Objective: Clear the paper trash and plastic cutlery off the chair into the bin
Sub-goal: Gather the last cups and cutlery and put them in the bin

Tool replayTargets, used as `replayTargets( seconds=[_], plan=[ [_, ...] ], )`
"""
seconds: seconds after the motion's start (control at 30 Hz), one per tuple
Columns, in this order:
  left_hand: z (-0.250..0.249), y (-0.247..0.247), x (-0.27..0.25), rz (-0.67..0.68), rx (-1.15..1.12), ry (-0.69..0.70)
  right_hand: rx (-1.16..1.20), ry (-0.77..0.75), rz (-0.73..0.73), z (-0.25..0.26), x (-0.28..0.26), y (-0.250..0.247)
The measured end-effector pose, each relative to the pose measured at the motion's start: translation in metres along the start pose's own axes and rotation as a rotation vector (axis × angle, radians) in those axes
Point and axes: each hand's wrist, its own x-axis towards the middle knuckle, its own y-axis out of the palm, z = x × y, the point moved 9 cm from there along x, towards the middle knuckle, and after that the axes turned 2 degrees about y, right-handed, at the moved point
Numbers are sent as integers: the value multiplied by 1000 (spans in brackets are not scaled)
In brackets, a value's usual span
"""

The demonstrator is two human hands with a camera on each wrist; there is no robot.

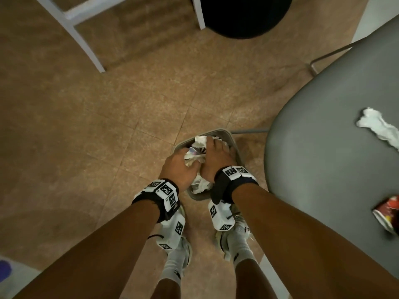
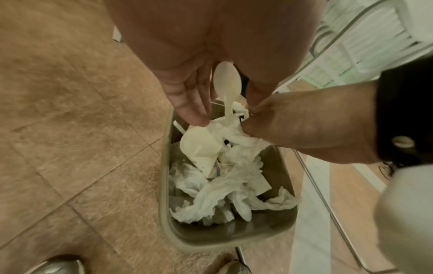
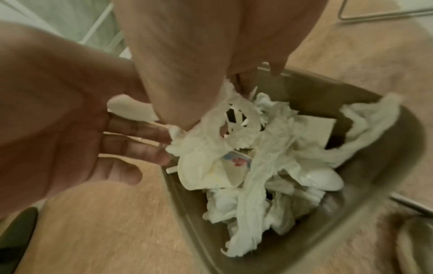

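Observation:
A small grey bin stands on the floor, heaped with crumpled paper and a paper cup. Both hands are over it. My left hand is open with straight fingers, and a white plastic spoon lies loose against them, handle pointing down at the heap. My right hand lies on the paper with its fingers pressing into it. On the grey chair seat at the right lie a crumpled white tissue and a crushed red wrapper.
White furniture legs and a black round object stand at the far side of the tiled floor. The chair's metal leg runs behind the bin. My feet in white shoes are right in front of the bin.

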Motion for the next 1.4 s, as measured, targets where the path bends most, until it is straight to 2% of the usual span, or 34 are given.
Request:
replayTargets(
  seconds=[0.1, 0.23, 0.4, 0.5, 0.6, 0.77, 1.0, 1.17, 1.3, 1.4],
  plan=[
    [1, 16, 1, 77, 123, -11, 70, 23, -53, -11, -12, -4],
    [16, 47, 5, 198, 326, -69, 14, 64, -227, -24, -25, -16],
    [23, 84, -2, 310, 413, -63, 142, 143, -107, -37, -27, -3],
    [25, 98, -14, 396, 579, -44, 231, 152, -34, -35, -32, 8],
    [19, 89, -15, 327, 640, 19, 221, 165, 21, -34, -37, 13],
    [-13, 55, -9, 232, 594, 157, 305, 169, -6, -25, -54, -5],
    [-52, 8, -16, 235, 411, 134, 523, 29, -113, 11, -85, -68],
    [-117, -23, -33, 167, 448, 183, 679, -6, -157, 11, -112, -117],
    [-183, -36, -42, 92, 496, 268, 829, -47, -213, -21, -148, -162],
    [-240, -13, -50, 106, 526, 388, 901, 4, -335, -90, -177, -193]
  ],
)
